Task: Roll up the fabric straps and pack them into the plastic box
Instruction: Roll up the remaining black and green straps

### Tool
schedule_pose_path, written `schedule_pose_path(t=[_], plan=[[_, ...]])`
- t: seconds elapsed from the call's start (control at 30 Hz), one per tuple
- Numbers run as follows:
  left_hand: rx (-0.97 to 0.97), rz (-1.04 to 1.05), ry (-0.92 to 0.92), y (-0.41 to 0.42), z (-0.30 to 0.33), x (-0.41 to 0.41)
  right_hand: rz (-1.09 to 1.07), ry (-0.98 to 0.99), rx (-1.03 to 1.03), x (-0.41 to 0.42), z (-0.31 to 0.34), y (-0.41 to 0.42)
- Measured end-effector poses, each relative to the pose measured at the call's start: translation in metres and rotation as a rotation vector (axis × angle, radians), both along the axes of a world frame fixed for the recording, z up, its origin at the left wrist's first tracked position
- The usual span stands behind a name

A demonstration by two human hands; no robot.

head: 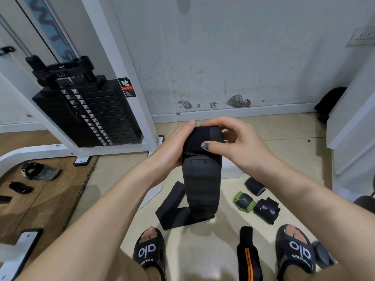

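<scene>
A wide black fabric strap (200,185) hangs in front of me, its top end partly wound into a roll. My left hand (172,147) grips the roll from the left, thumb on top. My right hand (233,140) pinches it from the right, thumb pressed on the front. The strap's loose tail lies folded on the floor (174,211). The white plastic box (231,169) sits on the floor behind the strap, mostly hidden. Rolled straps lie to the right: a black one (254,186), a green-edged one (243,201) and another black one (266,210). A black strap with an orange stripe (248,256) lies between my feet.
A weight stack machine (87,110) with a white frame stands at the left. Dark items lie on the brown mat (40,199) at the left. The white wall (223,57) is close ahead and white furniture (355,128) stands at the right. My sandalled feet (150,252) are below.
</scene>
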State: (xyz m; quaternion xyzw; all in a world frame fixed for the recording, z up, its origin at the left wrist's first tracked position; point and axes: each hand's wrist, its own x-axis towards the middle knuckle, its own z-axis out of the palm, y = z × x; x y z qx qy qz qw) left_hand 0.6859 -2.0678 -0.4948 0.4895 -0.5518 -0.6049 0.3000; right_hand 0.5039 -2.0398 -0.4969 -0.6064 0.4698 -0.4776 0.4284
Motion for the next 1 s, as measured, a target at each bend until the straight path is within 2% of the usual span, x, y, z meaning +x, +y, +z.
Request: schedule_pose_path(t=[0.27, 0.37, 0.47, 0.53, 0.73, 0.83, 1.0], plan=[[0.081, 0.050, 0.150, 0.002, 0.005, 0.000, 0.000, -0.002, -0.022, 0.002, 0.000, 0.002], [0.082, 0.089, 0.186, 0.004, 0.006, 0.000, 0.027, -0.013, 0.130, -0.001, 0.001, 0.002], [0.081, 0.126, 0.251, 0.006, 0.009, -0.003, 0.143, -0.156, 0.323, -0.001, 0.001, 0.004], [0.060, 0.141, 0.277, 0.007, 0.010, -0.003, 0.209, -0.243, 0.367, 0.002, 0.002, 0.005], [0.015, 0.140, 0.239, 0.010, 0.010, -0.006, 0.084, -0.275, 0.325, 0.008, -0.003, 0.002], [0.086, 0.067, 0.268, 0.009, 0.012, -0.006, 0.050, -0.266, 0.294, 0.006, -0.003, 0.001], [0.140, -0.012, 0.153, 0.007, 0.008, -0.005, 0.021, -0.262, 0.234, 0.003, 0.001, 0.000]])
